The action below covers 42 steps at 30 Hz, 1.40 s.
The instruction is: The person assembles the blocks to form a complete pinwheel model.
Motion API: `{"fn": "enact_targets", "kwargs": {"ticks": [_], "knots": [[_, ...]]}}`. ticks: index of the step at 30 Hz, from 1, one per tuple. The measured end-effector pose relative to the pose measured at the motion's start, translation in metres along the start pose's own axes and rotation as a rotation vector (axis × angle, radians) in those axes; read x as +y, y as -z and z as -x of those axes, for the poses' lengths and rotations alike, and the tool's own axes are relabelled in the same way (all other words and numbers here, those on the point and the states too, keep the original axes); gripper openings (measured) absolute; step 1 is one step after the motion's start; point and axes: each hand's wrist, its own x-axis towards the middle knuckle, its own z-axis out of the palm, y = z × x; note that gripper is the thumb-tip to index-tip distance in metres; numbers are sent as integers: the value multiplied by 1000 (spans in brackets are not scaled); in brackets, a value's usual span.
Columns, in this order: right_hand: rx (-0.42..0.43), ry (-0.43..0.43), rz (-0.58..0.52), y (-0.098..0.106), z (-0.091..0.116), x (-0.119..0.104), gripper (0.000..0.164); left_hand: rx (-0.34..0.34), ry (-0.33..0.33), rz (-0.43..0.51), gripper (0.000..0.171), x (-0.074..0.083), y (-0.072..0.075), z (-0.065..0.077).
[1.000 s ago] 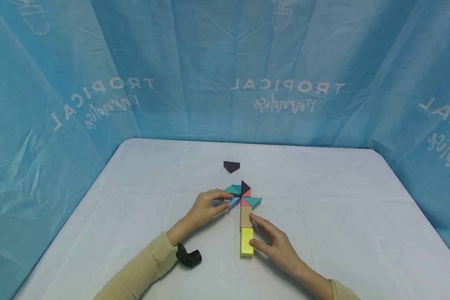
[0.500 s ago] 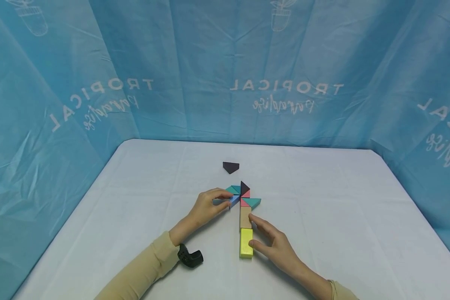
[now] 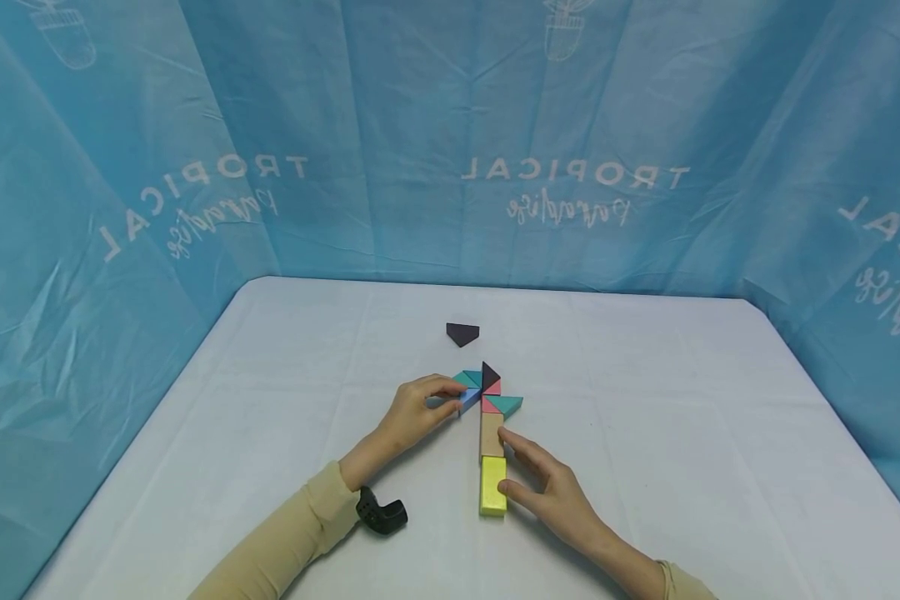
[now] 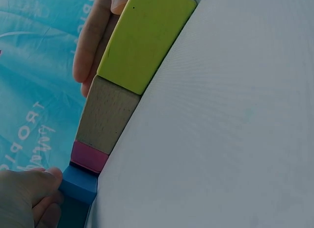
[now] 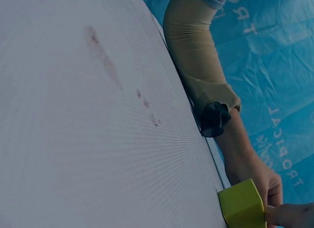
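Observation:
My left hand (image 3: 416, 410) pinches a blue triangular block (image 3: 468, 401) between thumb and fingers, at the left side of a small pinwheel of triangles. Teal triangles (image 3: 472, 378) lie just beyond it, partly behind the fingers. A black triangle (image 3: 490, 377), two pink triangles (image 3: 490, 405) and a green triangle (image 3: 506, 405) make up the rest. Below them, a natural wood block (image 3: 492, 435) and a yellow rectangular block (image 3: 493, 486) line up end to end. My right hand (image 3: 551, 492) lies along their right side, index fingertip at the wood block and thumb at the yellow one.
A dark four-sided block (image 3: 462, 334) lies apart beyond the pinwheel. A black wrist device (image 3: 380, 512) sits at the left cuff. The white-covered table (image 3: 682, 417) is bordered by blue printed curtains (image 3: 420, 100) at the back and sides.
The blue triangular block has shifted slightly away from me, up against the teal triangles, with my left hand still pinching it. My right hand has stayed beside the yellow and wood blocks.

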Motion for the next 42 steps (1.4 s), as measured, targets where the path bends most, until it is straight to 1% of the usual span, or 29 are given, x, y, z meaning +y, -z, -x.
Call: {"fn": "enact_targets", "kwargs": {"ticks": [4, 7, 10, 12, 13, 15, 17, 19, 21, 23, 25, 27, 30, 34, 38, 42], "knots": [[1, 12, -1, 0, 0, 1, 61, -3, 7, -1, 22, -1, -1, -1], [1, 7, -6, 1, 0, 2, 61, 13, 5, 3, 20, 1, 1, -3], [1, -1, -2, 1, 0, 2, 61, 63, 3, 11, 18, 5, 8, -11], [3, 0, 0, 1, 1, 2, 61, 110, 25, 12, 17, 7, 14, -21], [5, 2, 2, 2, 1, 2, 61, 133, 47, 7, 18, 7, 18, -27], [8, 2, 0, 2, 1, 2, 61, 175, 110, 3, 21, 3, 24, -39], [10, 3, -5, 2, 1, 2, 61, 204, 200, 18, 26, -4, 27, -51], [10, -3, -10, 2, 2, 2, 62, 215, 285, 37, 31, -15, 28, -60], [5, -11, -16, 2, 2, 3, 62, 206, 360, 54, 35, -26, 27, -67], [-1, -15, -20, 1, 2, 2, 62, 172, 423, 50, 41, -36, 24, -71], [-5, -6, -22, 1, 2, 3, 62, 123, 453, 27, 48, -43, 21, -75], [-7, 6, -23, 1, 1, 2, 62, 80, 463, -3, 53, -48, 17, -78], [-5, 20, -23, 1, 0, 2, 62, 47, 441, -52, 56, -52, 12, -83], [-9, 27, -24, 1, -1, 1, 62, 36, 418, -104, 54, -56, 7, -85], [-12, 22, -30, 2, -1, 1, 62, 32, 399, -138, 49, -60, 4, -84], [-5, -4, -25, 2, 1, 3, 62, 37, 398, -126, 48, -63, 2, -84]]}}
